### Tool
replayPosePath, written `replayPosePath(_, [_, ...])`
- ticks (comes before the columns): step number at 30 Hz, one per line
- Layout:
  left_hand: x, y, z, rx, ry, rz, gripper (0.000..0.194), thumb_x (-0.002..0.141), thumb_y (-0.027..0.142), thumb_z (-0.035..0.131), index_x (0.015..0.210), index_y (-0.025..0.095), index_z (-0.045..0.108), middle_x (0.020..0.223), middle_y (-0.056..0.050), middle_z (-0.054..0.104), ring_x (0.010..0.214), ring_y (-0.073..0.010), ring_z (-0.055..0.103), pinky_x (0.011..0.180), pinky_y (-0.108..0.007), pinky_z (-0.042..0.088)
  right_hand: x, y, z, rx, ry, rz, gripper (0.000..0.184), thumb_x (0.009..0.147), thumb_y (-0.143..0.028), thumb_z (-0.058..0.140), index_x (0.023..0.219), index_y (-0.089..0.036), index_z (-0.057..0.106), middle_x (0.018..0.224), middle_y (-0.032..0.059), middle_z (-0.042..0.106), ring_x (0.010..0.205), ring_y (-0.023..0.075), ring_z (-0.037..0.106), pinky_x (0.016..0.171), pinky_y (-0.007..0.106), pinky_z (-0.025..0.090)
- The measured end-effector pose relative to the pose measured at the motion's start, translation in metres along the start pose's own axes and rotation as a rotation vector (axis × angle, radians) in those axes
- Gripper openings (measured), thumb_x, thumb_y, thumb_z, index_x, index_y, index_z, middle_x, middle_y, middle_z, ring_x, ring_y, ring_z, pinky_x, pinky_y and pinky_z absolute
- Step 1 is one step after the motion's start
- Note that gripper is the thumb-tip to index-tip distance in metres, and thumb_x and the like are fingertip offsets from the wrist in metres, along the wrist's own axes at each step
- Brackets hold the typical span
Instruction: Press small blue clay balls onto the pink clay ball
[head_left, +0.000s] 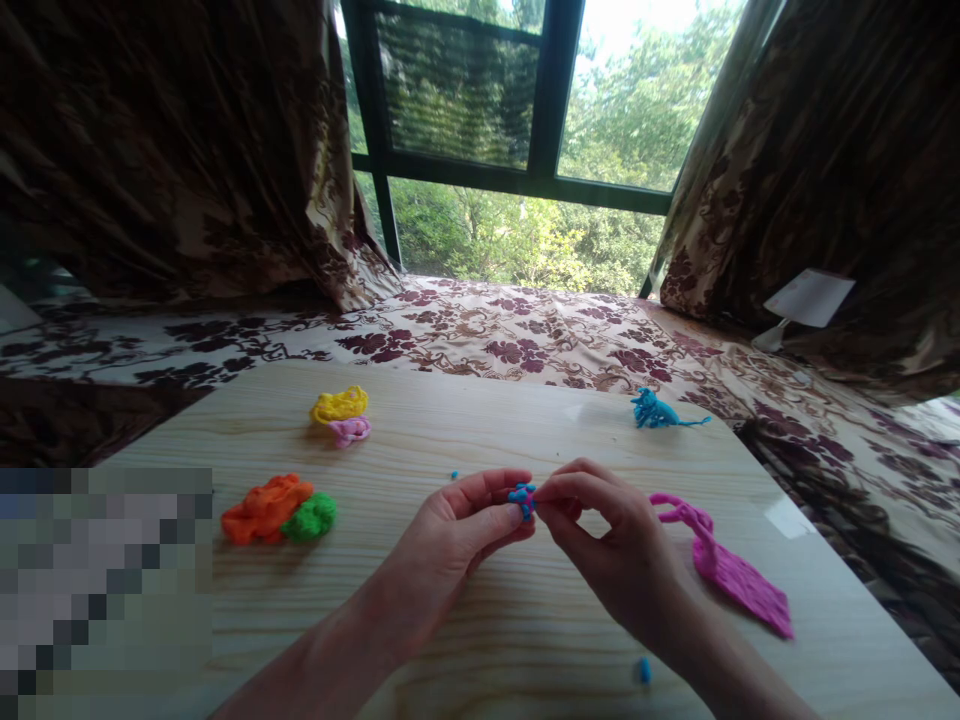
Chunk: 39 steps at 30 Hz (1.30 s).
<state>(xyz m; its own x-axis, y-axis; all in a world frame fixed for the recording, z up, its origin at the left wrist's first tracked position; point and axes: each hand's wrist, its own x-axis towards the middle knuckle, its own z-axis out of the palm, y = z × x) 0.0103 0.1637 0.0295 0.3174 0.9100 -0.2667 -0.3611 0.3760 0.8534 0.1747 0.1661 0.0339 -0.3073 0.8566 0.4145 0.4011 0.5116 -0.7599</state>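
Note:
Near the middle of the table, my left hand point(472, 525) pinches a small blue and magenta clay piece point(521, 498) between thumb and fingers. My right hand point(607, 515) is closed in a pinch, its thumb and index fingertips touching the right side of that piece. Whether a separate bit sits between the right fingertips cannot be made out. A flattened magenta clay strip point(742, 580) with a curled end lies just right of my right hand. One small blue clay bit point(644, 670) rests below the right wrist, and a tinier blue bit point(454, 475) is beyond my left hand.
On the wooden table point(480, 420), orange clay point(266, 510) touches green clay point(310, 517) at left. Yellow clay point(340, 404) and pink clay point(350, 431) lie farther back. Blue clay point(656, 410) with a thin tail is at back right. A lamp point(808, 298) stands beyond, near the curtains.

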Motion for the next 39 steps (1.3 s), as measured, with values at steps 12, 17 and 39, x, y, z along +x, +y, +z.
replayPosePath(12, [0.0017, -0.0014, -0.0028, -0.072, 0.010, -0.013, 0.025, 0.076, 0.020, 0.062, 0.100, 0.015, 0.061, 0.102, -0.006, 0.065, 0.088, -0.0148, 0.060, 0.091, -0.030, 0.045, -0.0021, -0.0021, -0.0039, -0.178, 0.022, -0.159, 0.025, 0.083, -0.011, 0.049, 0.101, -0.025, 0.061, 0.087, 0.0027, 0.054, 0.078, 0.0143, 0.052, 0.065, 0.027, 0.042])
replayPosePath(17, [0.0007, -0.0009, -0.0023, -0.078, -0.028, 0.001, 0.021, 0.076, 0.020, 0.062, 0.096, 0.015, 0.064, 0.099, -0.006, 0.066, 0.090, -0.0159, 0.060, 0.092, -0.030, 0.044, -0.0027, -0.0010, -0.0016, -0.259, -0.018, -0.165, 0.031, 0.084, -0.012, 0.047, 0.108, -0.027, 0.060, 0.088, 0.0042, 0.055, 0.079, 0.0164, 0.051, 0.066, 0.029, 0.042])
replayPosePath(39, [0.0008, -0.0028, 0.0003, 0.133, 0.038, 0.136, 0.024, 0.071, 0.022, 0.066, 0.094, 0.018, 0.061, 0.090, -0.003, 0.066, 0.095, -0.0191, 0.058, 0.090, -0.031, 0.041, -0.0008, 0.0015, 0.0040, -0.069, 0.075, -0.040, 0.008, 0.082, -0.014, 0.054, 0.084, -0.020, 0.059, 0.076, 0.0001, 0.056, 0.068, 0.0120, 0.052, 0.062, 0.025, 0.042])
